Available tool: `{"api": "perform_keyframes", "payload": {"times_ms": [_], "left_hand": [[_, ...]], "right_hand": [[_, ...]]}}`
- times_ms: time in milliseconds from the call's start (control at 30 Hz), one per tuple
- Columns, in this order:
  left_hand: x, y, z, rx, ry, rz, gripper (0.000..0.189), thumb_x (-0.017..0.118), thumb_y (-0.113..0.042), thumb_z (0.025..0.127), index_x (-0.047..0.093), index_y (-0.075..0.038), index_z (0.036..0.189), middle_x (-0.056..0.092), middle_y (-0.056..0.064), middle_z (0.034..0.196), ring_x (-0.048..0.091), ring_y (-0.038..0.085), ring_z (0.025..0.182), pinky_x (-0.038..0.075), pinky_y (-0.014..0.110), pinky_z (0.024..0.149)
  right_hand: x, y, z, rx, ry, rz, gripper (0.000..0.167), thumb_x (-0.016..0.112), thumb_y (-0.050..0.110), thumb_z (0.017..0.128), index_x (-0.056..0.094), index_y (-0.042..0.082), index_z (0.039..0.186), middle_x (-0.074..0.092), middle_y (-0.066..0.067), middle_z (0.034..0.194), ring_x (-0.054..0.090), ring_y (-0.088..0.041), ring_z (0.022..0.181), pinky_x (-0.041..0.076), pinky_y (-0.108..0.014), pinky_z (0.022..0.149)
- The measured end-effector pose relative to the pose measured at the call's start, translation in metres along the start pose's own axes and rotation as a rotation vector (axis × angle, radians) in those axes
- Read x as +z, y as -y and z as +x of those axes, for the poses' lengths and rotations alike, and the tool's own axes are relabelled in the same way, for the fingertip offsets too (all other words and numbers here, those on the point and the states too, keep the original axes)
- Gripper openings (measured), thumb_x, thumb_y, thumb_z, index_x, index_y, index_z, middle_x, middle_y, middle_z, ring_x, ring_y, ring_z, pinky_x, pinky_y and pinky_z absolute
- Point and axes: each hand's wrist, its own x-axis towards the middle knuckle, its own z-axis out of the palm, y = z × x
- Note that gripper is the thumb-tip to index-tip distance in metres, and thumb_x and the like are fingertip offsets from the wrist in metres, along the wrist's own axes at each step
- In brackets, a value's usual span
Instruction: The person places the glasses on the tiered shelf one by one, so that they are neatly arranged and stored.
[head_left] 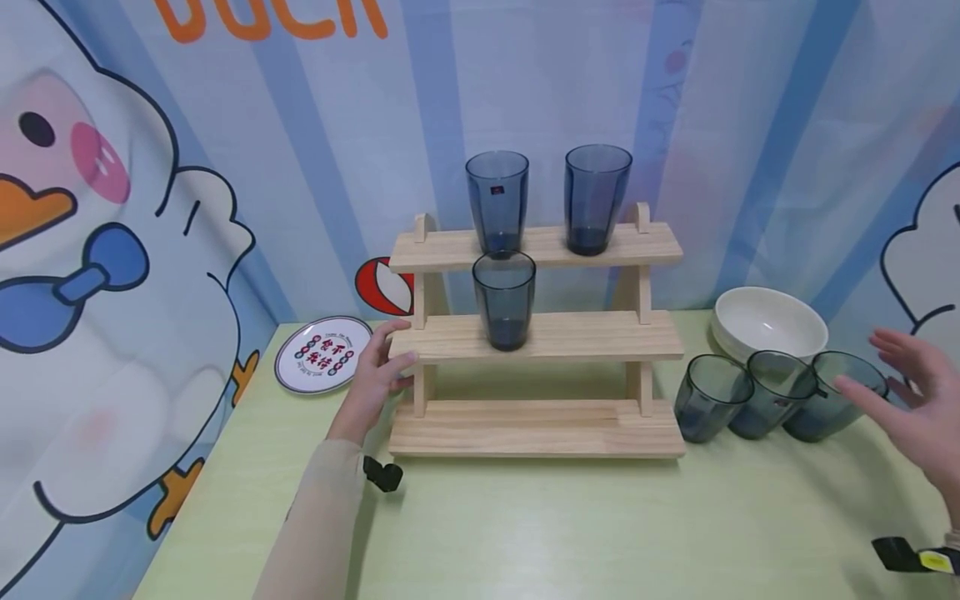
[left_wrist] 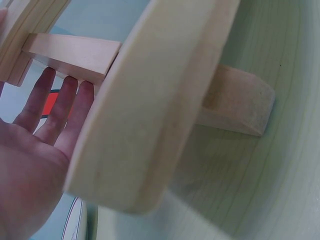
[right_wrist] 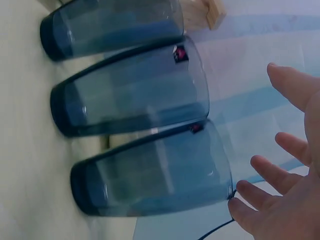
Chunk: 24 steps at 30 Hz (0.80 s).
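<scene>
A three-tier wooden display rack [head_left: 536,429] stands on the table. My left hand [head_left: 367,387] holds the left end of its middle tier. In the left wrist view the fingers [left_wrist: 60,107] reach to the rack's upright [left_wrist: 75,52]. My right hand [head_left: 918,404], its fingers spread, is beside the rim of the rightmost blue-tinted glass [head_left: 832,412]. Two like glasses, a middle one [head_left: 768,408] and a left one [head_left: 708,404], stand in line with it. On the rack, two glasses, one left [head_left: 498,200] and one right [head_left: 597,200], stand on the top tier; another glass [head_left: 505,304] is on the middle tier.
A white bowl [head_left: 768,321] sits behind the row of glasses. Left of the rack lies a white plate [head_left: 322,354] with printed characters. A striped cloth [head_left: 337,167] with duck pictures hangs behind the pale green table [head_left: 525,533].
</scene>
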Motion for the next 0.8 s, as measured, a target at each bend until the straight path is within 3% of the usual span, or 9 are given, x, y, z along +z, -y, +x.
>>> {"api": "perform_keyframes", "payload": {"times_ms": [267,533,600,667,733,800], "left_hand": [[0.001,0.0,0.001,-0.011,-0.001,-0.002,0.055,0.064,-0.013,0.102,0.043,-0.021,0.152,0.044,0.018,0.155,0.05,0.037,0.132,0.047,0.066,0.107],[0.001,-0.001,0.001,-0.016,-0.009,-0.004,0.056,0.065,-0.013,0.101,0.044,-0.022,0.153,0.045,0.018,0.154,0.051,0.037,0.133,0.048,0.066,0.107],[0.001,-0.001,0.0,-0.01,-0.009,-0.004,0.056,0.065,-0.013,0.101,0.044,-0.022,0.152,0.045,0.018,0.154,0.051,0.037,0.133,0.048,0.066,0.107],[0.001,-0.001,0.0,-0.004,-0.007,-0.004,0.056,0.065,-0.013,0.101,0.044,-0.021,0.152,0.045,0.019,0.154,0.051,0.037,0.132,0.048,0.066,0.106],[0.001,-0.001,-0.001,-0.001,-0.005,-0.001,0.055,0.064,-0.013,0.101,0.043,-0.021,0.152,0.045,0.019,0.154,0.051,0.037,0.132,0.048,0.066,0.106],[0.001,-0.001,-0.001,0.001,-0.004,-0.001,0.054,0.064,-0.013,0.102,0.044,-0.022,0.151,0.045,0.019,0.154,0.051,0.037,0.132,0.049,0.066,0.106]], "right_hand": [[-0.003,-0.021,0.005,0.069,0.095,0.012,0.081,0.061,0.018,0.106,0.011,0.007,0.168,0.007,-0.034,0.17,0.007,-0.06,0.153,0.009,-0.072,0.122],[0.003,-0.044,0.005,0.114,0.135,0.051,0.082,0.058,0.025,0.108,0.005,0.017,0.17,0.007,-0.036,0.169,0.011,-0.069,0.147,0.016,-0.078,0.117],[0.004,-0.047,0.005,0.127,0.147,0.044,0.083,0.059,0.026,0.108,0.004,0.018,0.17,0.011,-0.037,0.168,0.017,-0.068,0.145,0.022,-0.07,0.122],[0.005,-0.05,0.005,0.117,0.167,0.063,0.085,0.06,0.022,0.107,0.004,0.016,0.17,0.015,-0.039,0.166,0.026,-0.056,0.149,0.029,-0.047,0.127],[0.007,-0.055,0.004,0.105,0.186,0.082,0.086,0.061,0.02,0.107,0.003,0.017,0.17,0.025,-0.029,0.168,0.034,-0.033,0.151,0.033,-0.018,0.117],[0.007,-0.061,0.004,0.08,0.207,0.129,0.088,0.063,0.014,0.106,0.003,0.017,0.17,0.045,-0.009,0.16,0.044,-0.008,0.139,0.035,-0.002,0.098]]}}
